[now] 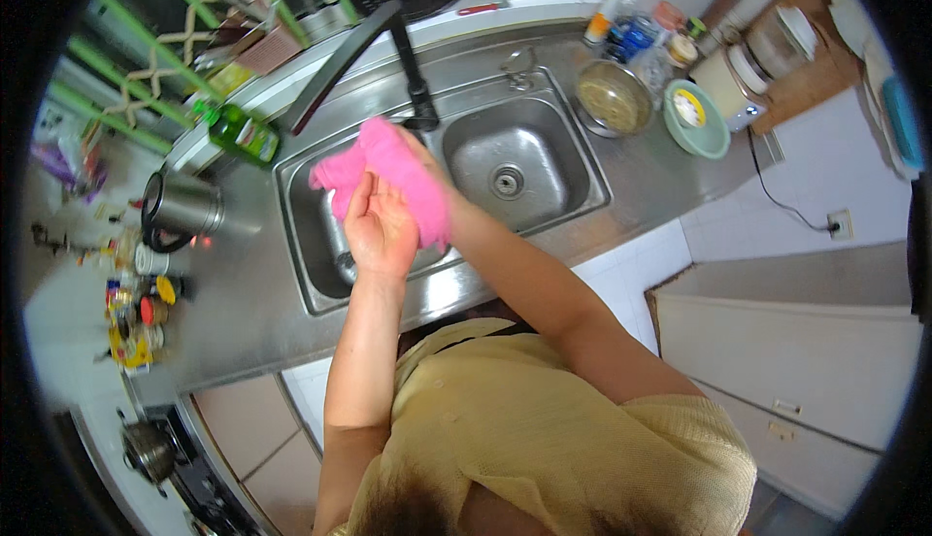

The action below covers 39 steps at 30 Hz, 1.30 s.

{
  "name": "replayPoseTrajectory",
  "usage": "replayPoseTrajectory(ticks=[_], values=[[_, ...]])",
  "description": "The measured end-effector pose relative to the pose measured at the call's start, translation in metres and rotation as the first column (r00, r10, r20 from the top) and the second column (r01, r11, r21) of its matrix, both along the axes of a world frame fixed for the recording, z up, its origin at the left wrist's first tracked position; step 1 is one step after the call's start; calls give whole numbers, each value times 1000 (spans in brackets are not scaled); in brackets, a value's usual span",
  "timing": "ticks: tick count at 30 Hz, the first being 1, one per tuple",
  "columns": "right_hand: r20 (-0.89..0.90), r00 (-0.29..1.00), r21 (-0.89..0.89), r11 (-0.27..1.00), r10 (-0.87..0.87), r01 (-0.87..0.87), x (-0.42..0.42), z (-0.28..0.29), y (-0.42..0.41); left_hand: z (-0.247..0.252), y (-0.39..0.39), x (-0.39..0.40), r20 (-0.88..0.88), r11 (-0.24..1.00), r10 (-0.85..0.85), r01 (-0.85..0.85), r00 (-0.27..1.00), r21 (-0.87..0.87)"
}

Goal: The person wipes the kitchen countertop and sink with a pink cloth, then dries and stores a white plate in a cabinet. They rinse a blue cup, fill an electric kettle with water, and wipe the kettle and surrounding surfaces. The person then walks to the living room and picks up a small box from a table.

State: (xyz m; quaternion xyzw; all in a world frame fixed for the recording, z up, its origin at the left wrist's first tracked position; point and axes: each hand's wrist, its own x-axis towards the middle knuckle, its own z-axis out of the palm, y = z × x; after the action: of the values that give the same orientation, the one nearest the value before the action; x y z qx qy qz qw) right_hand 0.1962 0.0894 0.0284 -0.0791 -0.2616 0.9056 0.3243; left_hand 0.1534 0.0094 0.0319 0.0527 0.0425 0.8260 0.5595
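Observation:
A pink cloth [408,175] hangs in folds over the left basin [318,234] of a steel double sink. My right hand [424,157] grips it from the right side; the cloth hides most of those fingers. Palm up, my left hand [384,234] lies against the cloth, its thumb showing and its other fingers partly covered. Whether the left hand grips the cloth is unclear. Above both hands stands a black faucet [419,95] with a long flat spout. The right basin [473,143] shows its drain strainer [507,182].
On the left of the steel counter [240,303] are a green dish-soap bottle [244,135], an electric kettle [182,205] and several seasoning jars [153,310]. To the right stand a steel bowl [613,99], a pale green basin [697,124] and a blender-like appliance [732,88].

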Motion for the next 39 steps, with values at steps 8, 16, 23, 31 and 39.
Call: replayPoseTrajectory(ticks=[8,16,23,31,39], values=[[566,599,797,562,-566,-221,27,-48,31,6,21,22,-940,736,-260,-586,221,-341],[643,257,507,149,-721,-849,75,-18,64,-8,-25,-52,-498,588,-231,-288,836,-756],[418,454,891,256,-787,-376,59,48,125,-29,-75,-27,-429,486,-281,-258,859,-835],[-47,241,923,-135,-969,-361,31,155,152,-28,-98,1,-526,420,-314,-381,791,-824],[-48,749,754,-515,-661,-407,-42,138,65,-18,-96,11,-521,461,-247,-374,817,-805]])
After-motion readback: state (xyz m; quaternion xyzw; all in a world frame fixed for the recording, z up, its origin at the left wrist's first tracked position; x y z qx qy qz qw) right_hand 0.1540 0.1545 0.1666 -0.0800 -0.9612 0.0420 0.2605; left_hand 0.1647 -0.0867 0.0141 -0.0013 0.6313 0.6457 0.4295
